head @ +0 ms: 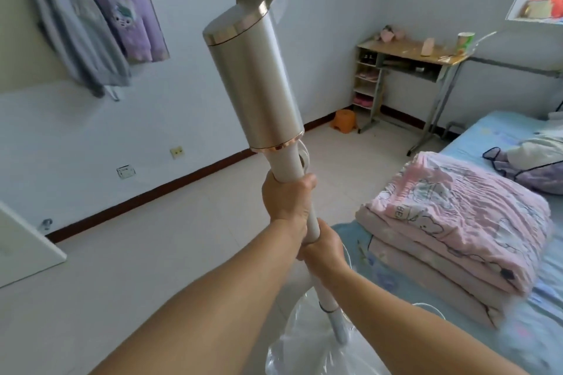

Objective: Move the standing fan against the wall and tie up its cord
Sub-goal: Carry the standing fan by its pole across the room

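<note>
The standing fan (pixel 256 82) fills the middle of the view, tilted, with a silver-grey cylinder body above a white pole. Its head runs off the top edge. My left hand (pixel 286 198) is shut around the pole just below the cylinder. My right hand (pixel 324 245) grips the same pole a little lower. The round base (pixel 307 347) sits near the bottom edge, wrapped in clear plastic. A white cord (pixel 304 152) loops beside the pole above my left hand. The white wall (pixel 198 94) with a dark skirting lies ahead and to the left.
A bed (pixel 499 143) with a folded pink quilt (pixel 457 222) stands close on the right. A small desk (pixel 408 70) and an orange stool (pixel 344 122) stand at the far corner. Clothes (pixel 128 18) hang on the wall. Wall sockets (pixel 176 152) sit low. A white door edge (pixel 27 250) juts in at left.
</note>
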